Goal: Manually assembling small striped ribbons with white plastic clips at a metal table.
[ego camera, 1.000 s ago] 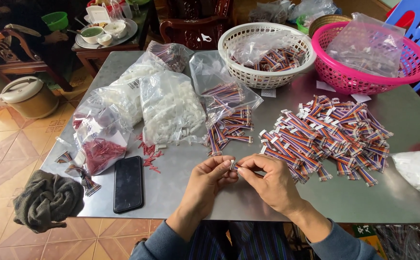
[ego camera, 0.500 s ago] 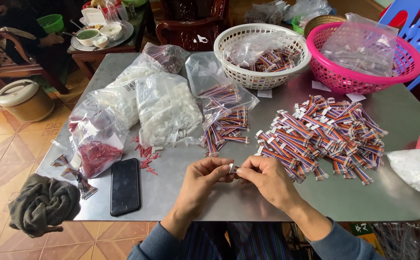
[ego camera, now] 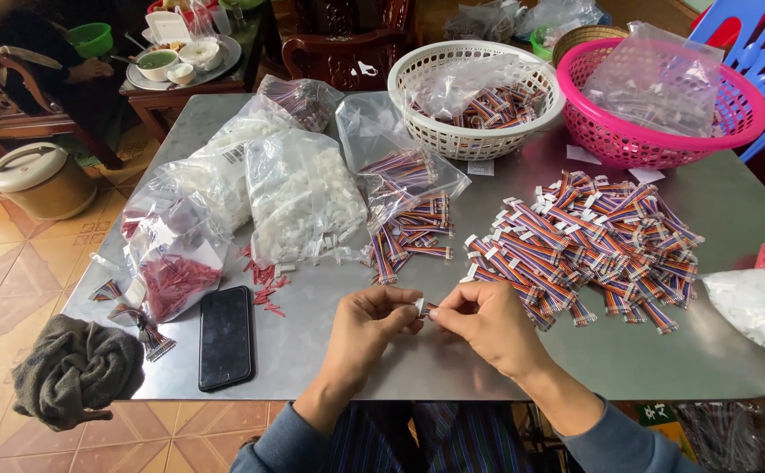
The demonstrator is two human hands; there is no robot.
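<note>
Both your hands are pinching one small white connector [ego camera: 421, 306] between them: left hand [ego camera: 372, 326] and right hand [ego camera: 486, 322] are meeting above the tabletop [ego camera: 628, 359], near the heap of striped ribbon cables [ego camera: 588, 241].

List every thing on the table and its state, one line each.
Left hand: pinching a small connector.
Right hand: pinching it too.
Cable pile: loose, heaped.
Phone: face up, screen dark.
White basket: holds bagged cables.
Pink basket: holds bags.
</note>
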